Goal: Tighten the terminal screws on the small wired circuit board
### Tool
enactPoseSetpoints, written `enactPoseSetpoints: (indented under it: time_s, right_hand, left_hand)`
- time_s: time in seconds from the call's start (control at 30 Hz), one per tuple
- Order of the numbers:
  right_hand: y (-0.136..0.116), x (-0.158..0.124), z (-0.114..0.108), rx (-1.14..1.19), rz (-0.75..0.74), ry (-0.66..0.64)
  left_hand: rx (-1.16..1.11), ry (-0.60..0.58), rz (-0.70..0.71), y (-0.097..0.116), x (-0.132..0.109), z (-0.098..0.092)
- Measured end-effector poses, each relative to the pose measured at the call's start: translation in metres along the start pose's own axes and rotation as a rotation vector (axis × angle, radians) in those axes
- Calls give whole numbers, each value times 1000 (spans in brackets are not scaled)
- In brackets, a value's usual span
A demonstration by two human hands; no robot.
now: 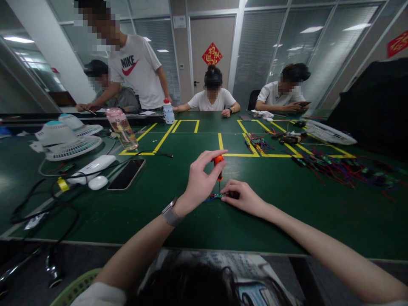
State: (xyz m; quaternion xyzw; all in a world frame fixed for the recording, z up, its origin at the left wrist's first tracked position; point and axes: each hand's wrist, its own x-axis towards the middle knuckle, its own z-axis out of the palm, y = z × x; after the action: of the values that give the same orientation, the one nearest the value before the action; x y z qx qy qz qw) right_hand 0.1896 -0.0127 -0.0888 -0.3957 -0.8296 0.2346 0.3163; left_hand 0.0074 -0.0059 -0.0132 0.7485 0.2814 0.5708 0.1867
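Observation:
My left hand point(204, 174) is closed on the orange and black handle of a screwdriver point(219, 160). The screwdriver stands upright, its thin shaft running down to a small green circuit board point(218, 196) on the green table. Blue and red wires come off the board's left end. My right hand point(239, 194) pinches the board's right end between thumb and fingertips. Whether the screwdriver tip sits in a screw is too small to tell.
On the left lie a phone point(126, 174), a white mouse point(98, 182), black cables, fans point(73, 142) and a pink bottle point(123, 129). Bundles of wired boards point(344, 168) spread on the right, near a white keyboard point(330, 131). Several people are across the table.

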Motion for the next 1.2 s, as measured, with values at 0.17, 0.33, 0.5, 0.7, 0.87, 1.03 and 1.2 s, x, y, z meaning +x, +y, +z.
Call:
enactPoseSetpoints:
  time_s: [0.17, 0.33, 0.5, 0.7, 0.87, 1.03, 1.2]
  right_hand:
    - [-1, 1, 0, 1, 9, -1]
    - [-1, 1, -1, -4, 5, -5]
    - [-2, 0, -2, -12, 9, -6]
    - [-2, 0, -2, 3, 1, -8]
    - [0, 0, -1, 6, 0, -5]
    - [-1, 0, -2, 5, 4, -13]
    - [-4, 0, -3, -3, 11, -14]
  left_hand:
    - [54, -33, 32, 2, 0, -2]
    - [-55, -43, 41, 2, -1, 0]
    - [71, 25, 74, 4, -1, -1]
    - [-76, -80, 74, 3, -1, 0]
    - [12, 11, 77, 4, 1, -1]
    - [-84, -93, -1, 0, 0, -1]
    - [-61, -39, -29, -1, 1, 0]
